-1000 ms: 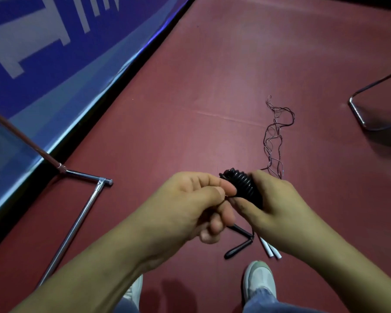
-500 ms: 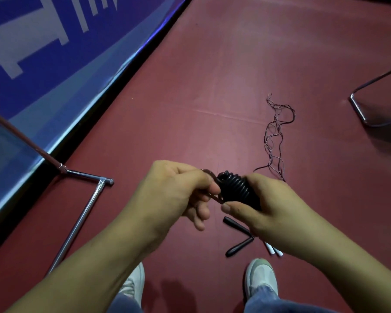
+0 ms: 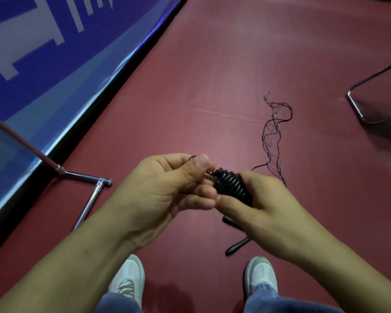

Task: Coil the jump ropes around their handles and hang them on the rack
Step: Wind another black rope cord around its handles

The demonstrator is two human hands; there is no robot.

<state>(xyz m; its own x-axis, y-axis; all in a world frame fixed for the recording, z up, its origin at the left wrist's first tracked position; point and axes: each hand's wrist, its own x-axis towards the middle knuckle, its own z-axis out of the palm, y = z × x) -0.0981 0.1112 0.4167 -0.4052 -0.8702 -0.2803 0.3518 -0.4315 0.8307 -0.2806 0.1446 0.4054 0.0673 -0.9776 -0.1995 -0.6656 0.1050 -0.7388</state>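
My right hand (image 3: 264, 206) grips a black jump rope bundle (image 3: 231, 186), the rope wound in tight coils around its handles. My left hand (image 3: 174, 188) pinches the rope's loose end at the bundle's left tip, thumb on top. On the red floor below my hands lie two black handles (image 3: 235, 247) of another rope, partly hidden by my right wrist. Thin tangled rope (image 3: 273, 136) trails across the floor beyond my right hand. The chrome rack base (image 3: 86, 177) stands at the left, with its reddish pole (image 3: 20, 141) slanting up.
A blue banner wall (image 3: 54, 64) runs along the left side. A metal chair frame (image 3: 370, 105) stands at the right edge. My white shoes (image 3: 129, 279) are at the bottom of the view, on the red floor (image 3: 212, 64).
My left hand has turned thumb-up and lifted slightly while working the rope end at the bundle's tip. The right hand keeps its grip on the coil.
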